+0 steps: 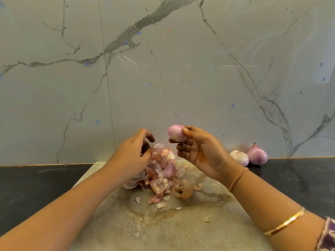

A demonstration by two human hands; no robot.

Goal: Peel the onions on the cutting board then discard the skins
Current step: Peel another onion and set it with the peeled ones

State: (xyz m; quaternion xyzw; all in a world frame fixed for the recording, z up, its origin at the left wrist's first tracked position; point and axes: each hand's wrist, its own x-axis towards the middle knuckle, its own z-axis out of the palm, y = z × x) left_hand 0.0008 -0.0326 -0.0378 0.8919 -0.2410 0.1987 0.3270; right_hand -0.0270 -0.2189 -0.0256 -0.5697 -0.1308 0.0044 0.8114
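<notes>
Head view: onion [176, 132] held peeled in right hand [197, 148] above board [181, 230]; left hand [134, 154] curled at skins [161, 172], grip unclear; skins undiscarded
</notes>
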